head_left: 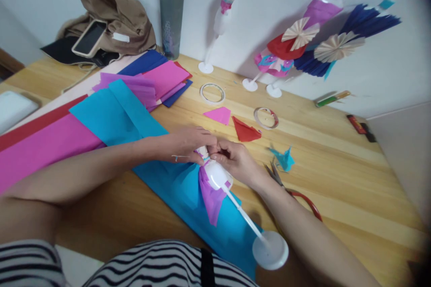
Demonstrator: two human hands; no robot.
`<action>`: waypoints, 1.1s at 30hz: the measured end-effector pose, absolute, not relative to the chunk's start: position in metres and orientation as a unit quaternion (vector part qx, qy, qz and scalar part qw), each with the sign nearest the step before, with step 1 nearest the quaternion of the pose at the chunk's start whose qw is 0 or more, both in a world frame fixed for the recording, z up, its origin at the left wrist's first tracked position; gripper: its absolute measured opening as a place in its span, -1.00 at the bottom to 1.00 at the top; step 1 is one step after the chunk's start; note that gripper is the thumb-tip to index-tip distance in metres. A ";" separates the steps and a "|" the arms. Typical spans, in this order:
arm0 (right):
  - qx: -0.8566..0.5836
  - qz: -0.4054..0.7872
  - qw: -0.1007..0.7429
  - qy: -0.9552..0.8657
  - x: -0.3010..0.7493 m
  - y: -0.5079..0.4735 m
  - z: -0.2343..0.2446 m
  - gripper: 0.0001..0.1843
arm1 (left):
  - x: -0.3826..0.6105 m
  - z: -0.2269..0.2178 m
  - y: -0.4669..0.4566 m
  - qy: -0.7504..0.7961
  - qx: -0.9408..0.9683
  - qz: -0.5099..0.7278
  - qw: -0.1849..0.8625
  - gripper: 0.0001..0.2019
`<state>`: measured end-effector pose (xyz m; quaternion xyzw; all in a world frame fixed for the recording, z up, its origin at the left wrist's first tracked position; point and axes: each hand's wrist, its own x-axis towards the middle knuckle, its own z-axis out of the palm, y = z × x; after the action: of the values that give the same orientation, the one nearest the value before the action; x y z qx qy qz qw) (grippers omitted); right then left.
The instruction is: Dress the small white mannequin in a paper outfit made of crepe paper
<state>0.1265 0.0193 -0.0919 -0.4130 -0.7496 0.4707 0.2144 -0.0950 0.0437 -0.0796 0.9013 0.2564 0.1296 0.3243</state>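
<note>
A small white dress-form mannequin (218, 175) lies tilted between my hands, its round base (270, 250) toward me at lower right. Purple crepe paper (211, 195) and blue crepe paper (186, 184) hang from its waist. My left hand (193, 143) is closed round the mannequin's upper part, thumb at the waist. Fingers of my right hand (235, 159) are pinched at the mannequin's other side, against my left fingertips; what they pinch is hidden. Beneath it all spreads a long blue crepe sheet (155, 175). Scissors with red handles (305, 199) lie beside my right forearm.
Folded coloured paper (168, 78), a flask (171, 13), a phone (89, 38) and a brown cloth (114, 4) are at the back left. Tape rolls (212, 93) (266, 118) and paper scraps (245, 129) lie ahead. Dressed mannequins (286, 51) stand by the wall.
</note>
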 end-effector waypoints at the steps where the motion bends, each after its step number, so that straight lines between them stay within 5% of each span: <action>1: -0.409 0.469 0.216 -0.752 0.126 0.019 -0.092 -0.85 | -0.095 -0.079 0.043 0.257 0.900 0.134 0.325 -0.75; 7: -0.420 0.428 0.221 -0.769 0.124 0.017 -0.092 -0.84 | -0.094 -0.077 0.041 0.210 0.901 0.163 0.344 -0.92; 16: -0.394 0.307 0.271 -0.823 0.133 0.024 -0.081 -0.77 | -0.098 -0.079 0.044 0.218 0.909 0.159 0.317 -0.91; 28: -0.449 0.167 0.129 -0.868 0.154 0.039 -0.071 -0.60 | -0.099 -0.075 0.042 0.202 0.908 0.171 0.326 -0.95; 33: -0.457 0.160 0.077 -0.871 0.154 0.043 -0.075 -0.87 | -0.097 -0.070 0.040 0.215 0.912 0.164 0.309 -0.95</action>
<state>0.1543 0.0435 -0.0755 -0.4574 -0.8714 0.1601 0.0767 -0.0972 0.0396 -0.0702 0.9119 0.2149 0.1636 0.3090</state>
